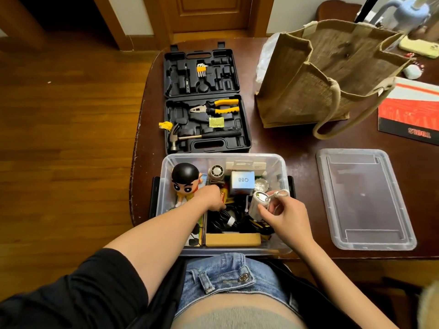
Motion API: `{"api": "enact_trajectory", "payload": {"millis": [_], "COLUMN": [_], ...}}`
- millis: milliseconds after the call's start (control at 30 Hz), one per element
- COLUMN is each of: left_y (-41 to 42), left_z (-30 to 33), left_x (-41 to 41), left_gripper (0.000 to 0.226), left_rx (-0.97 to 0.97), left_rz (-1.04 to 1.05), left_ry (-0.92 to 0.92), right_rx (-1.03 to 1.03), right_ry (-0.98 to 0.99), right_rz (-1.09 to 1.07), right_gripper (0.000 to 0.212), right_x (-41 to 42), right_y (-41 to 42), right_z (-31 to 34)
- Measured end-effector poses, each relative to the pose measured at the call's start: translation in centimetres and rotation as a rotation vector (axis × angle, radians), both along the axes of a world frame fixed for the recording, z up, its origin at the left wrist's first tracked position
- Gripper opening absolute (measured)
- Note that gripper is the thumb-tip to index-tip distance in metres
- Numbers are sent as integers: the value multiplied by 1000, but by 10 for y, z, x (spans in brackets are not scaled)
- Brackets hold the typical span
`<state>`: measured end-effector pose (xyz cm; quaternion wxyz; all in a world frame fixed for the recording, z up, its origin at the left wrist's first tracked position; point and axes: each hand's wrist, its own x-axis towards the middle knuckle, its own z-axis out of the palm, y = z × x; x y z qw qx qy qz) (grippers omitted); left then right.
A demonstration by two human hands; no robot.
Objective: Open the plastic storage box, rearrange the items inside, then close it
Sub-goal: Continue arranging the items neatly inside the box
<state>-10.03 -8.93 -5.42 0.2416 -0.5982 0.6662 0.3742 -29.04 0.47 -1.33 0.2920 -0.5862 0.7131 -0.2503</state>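
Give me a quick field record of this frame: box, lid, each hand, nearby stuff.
box: clear storage box, open, full of items
lid: lid off, flat on table right of box
left hand: left hand reaching into box beside figurine, grasp unclear
right hand: right hand holds small white cylinder over box
nearby: open black tool case behind box; burlap bag

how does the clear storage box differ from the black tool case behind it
The storage box is see-through plastic; the tool case is opaque black. The storage box's lid lies apart on the table to its right, while the tool case's lid stays hinged and folded back. The box holds loose, mixed items; the case has moulded slots, many empty. Both stand open on the table.
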Motion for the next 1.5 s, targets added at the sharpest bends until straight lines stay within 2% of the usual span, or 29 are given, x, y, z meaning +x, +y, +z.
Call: {"api": "enact_trajectory", "payload": {"millis": [100, 367, 533, 700, 800, 900, 1100, 1200, 1300, 1367, 1500], "left_y": [-3, -5, -6, -6, 1, 9, 27, 25, 19, 17, 26], "left_z": [6, 39, 60, 75, 75, 67, 49, 50, 64, 69, 69], "left_x": [-1, 5, 19, 24, 15, 1, -17, -12, -1, 4, 5], "left_gripper": [17, 30, 33, 35, 20, 9, 30, 46, 73, 69, 42], "left_rx": [-42, -182, -162, -126, -69, -20, 106, 123, 123, 143, 145], "left_rz": [-25, -216, -268, -335, -367, -341, -380, -333, -222, -144, 133], "left_ry": [-16, -78, -102, -16, 31, 94, 168, 257, 457, 550, 659], "right_rx": [-18, -40, -32, -57, -75, -68, -10, 23, 52, 79, 194], "right_ry": [-17, -82, -96, -106, -136, -267, -309, -337, -403, -455, -608], "right_rz": [-21, -96, -143, -172, -203, -202, -95, -78, -102, -141, -225], "right_gripper": [33, 25, 31, 38, 36, 30, 20, 24, 28, 28, 24], "right_x": [0, 0, 1, 3, 1, -4, -4, -1, 5, 9, 20], "right_y": [-1, -2, -3, -5, -5, -8, -12, -17, -22, -26, -34], "right_z": [-2, -4, -2, 2, 7, 15, 20, 19, 16, 15, 14]}}
